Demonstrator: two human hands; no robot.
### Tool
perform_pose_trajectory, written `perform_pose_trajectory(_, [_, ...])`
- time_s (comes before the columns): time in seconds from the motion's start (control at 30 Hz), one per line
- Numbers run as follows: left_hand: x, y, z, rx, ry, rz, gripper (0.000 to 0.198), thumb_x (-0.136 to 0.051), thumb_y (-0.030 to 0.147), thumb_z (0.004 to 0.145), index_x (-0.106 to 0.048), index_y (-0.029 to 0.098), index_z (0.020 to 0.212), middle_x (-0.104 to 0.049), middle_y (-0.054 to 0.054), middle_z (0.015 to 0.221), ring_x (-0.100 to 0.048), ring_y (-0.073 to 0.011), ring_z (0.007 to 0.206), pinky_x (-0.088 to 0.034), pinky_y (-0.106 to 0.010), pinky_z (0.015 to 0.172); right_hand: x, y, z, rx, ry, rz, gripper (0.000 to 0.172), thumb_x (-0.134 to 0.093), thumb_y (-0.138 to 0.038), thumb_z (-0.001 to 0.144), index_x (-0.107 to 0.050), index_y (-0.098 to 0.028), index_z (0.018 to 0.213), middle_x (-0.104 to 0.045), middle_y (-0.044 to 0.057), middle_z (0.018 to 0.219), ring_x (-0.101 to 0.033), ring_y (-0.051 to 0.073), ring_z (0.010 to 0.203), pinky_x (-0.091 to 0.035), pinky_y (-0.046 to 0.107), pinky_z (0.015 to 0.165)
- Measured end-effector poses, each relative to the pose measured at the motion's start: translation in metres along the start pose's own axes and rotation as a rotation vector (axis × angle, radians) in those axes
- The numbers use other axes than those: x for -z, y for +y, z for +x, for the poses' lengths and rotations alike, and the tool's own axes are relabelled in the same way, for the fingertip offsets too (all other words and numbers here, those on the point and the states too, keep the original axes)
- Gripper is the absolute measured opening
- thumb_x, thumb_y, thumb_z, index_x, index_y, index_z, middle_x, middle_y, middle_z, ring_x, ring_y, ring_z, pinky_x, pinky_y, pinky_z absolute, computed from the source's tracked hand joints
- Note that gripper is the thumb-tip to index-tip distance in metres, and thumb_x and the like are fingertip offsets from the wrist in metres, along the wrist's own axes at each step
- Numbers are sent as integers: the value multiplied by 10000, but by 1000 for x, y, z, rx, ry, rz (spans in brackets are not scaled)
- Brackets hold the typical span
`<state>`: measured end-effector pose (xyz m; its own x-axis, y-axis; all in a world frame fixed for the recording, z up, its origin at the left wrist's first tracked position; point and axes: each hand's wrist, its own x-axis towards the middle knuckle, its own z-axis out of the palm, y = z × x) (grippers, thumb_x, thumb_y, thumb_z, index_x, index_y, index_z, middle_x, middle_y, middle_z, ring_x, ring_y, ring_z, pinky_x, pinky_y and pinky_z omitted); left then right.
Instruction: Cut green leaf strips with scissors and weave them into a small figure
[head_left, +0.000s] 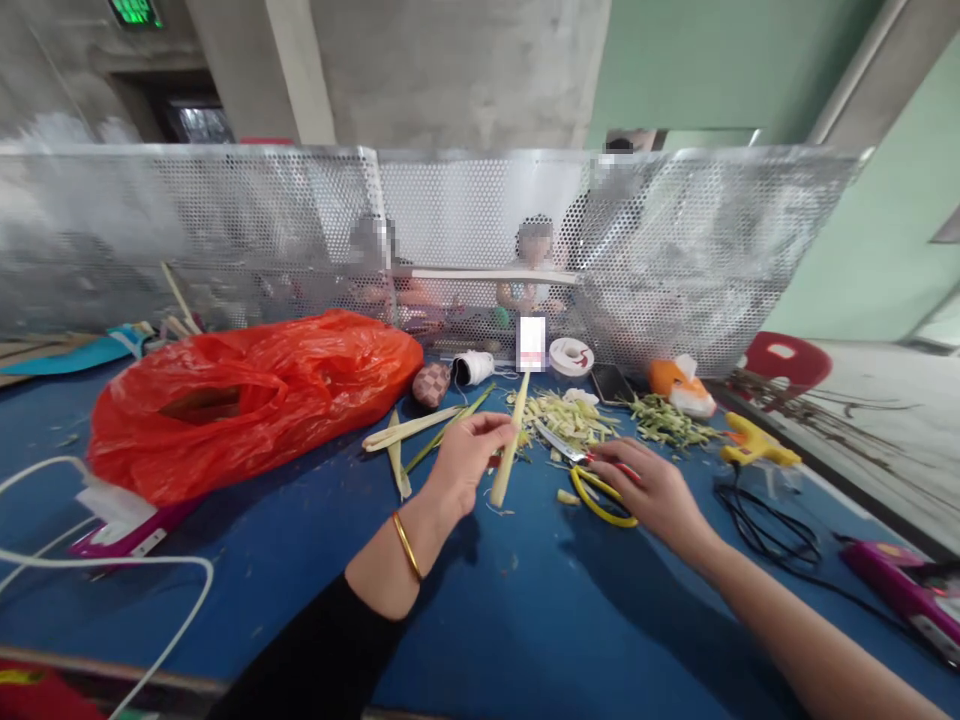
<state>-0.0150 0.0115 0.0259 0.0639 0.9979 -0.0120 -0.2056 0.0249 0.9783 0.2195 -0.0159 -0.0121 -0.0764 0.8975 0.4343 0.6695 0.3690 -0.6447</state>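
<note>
Above a blue table (480,620) facing perforated panels (457,200), left hand (463,458) pinches a stalk (511,458), right hand (652,492) grips scissors (576,457)

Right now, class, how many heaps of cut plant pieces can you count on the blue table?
2: a paler heap just beyond the scissors, and a greener heap to its right, in front of the orange pack. Others could be hidden behind the red bag.
</note>
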Motion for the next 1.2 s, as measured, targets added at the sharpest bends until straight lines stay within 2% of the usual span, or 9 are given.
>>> perform_pose_trajectory(0.1, [-29, -9, -9, 25, -51, 19, 123, -742, 217, 650, -682, 150, 734, -659, -16, 682, -601, -120, 600, -453, -211, 526, -14, -30, 8, -184, -89, 448, 353, -613, -503, 809, -716, -204, 966, -727, 66, 921, -652, 241, 879, -489, 344, 803])
perform_pose_trajectory(0.17, [-44, -17, -11, 34, -63, 40, 113, -725, 231, 676, -667, 150, 728, -664, -23, 685, -613, -133, 621, -450, -215, 535, -24, -41, 12, -297, -86, 718, 365, -670, -527, 760, -737, -184, 864, -712, 48, 805, -640, 220, 783, -495, 330, 747])
perform_pose_trajectory(0.2, [-49, -22, -12, 28, -54, 51, 97, -711, 224, 690, -655, 153, 725, -663, -20, 687, -612, -129, 634, -446, -210, 547, -28, -43, 13, -308, -59, 755, 364, -690, -535, 737, -738, -184, 822, -701, 35, 764, -629, 203, 734, -496, 320, 716])
perform_pose_trajectory(0.33, [-51, -39, -11, 29, -55, 116, 121, -722, 163, 644, -604, 170, 670, -622, 17, 620, -578, -117, 601, -401, -194, 509, -40, -33, 11, -351, 56, 787, 386, -744, -551, 669, -727, -167, 704, -650, 17, 639, -579, 173, 639, -475, 296, 646])
perform_pose_trajectory(0.5, [-44, -46, -14, 145, -221, 193, 165, -769, 205, 598, -612, 158, 578, -578, 21, 500, -498, -114, 442, -345, -214, 404, -37, -19, 9, -421, 108, 845, 380, -772, -537, 635, -707, -163, 667, -621, 10, 586, -538, 146, 554, -455, 282, 574])
perform_pose_trajectory(0.8, [-42, -46, -9, 155, -173, 139, 274, -759, 374, 672, -564, 182, 654, -602, 18, 580, -559, -131, 522, -432, -233, 481, -30, -27, 8, -439, -33, 967, 330, -866, -404, 531, -698, -166, 684, -638, 11, 634, -553, 139, 592, -440, 255, 563])
perform_pose_trajectory(1.0, [-42, -48, -8, 102, -133, 122, 252, -763, 324, 683, -557, 180, 657, -530, 64, 495, -451, -77, 411, -322, -194, 401, -29, -22, 8, -466, -3, 960, 309, -847, -394, 559, -670, -155, 644, -611, -7, 599, -505, 98, 544, -409, 229, 533])
perform_pose_trajectory(1.1, [-43, -44, -8, 163, -139, 88, 263, -771, 337, 674, -561, 179, 680, -549, 56, 505, -463, -83, 409, -344, -200, 395, -29, -23, 9, -485, -5, 951, 337, -833, -427, 568, -654, -158, 662, -634, 12, 622, -542, 120, 557, -443, 253, 549])
perform_pose_trajectory(1.2, [-42, -40, -9, 238, -185, 62, 264, -797, 315, 633, -606, 159, 726, -620, 12, 610, -546, -103, 506, -422, -214, 464, -30, -22, 10, -484, 39, 913, 336, -841, -408, 559, -619, -169, 638, -608, -9, 566, -504, 107, 504, -414, 242, 500])
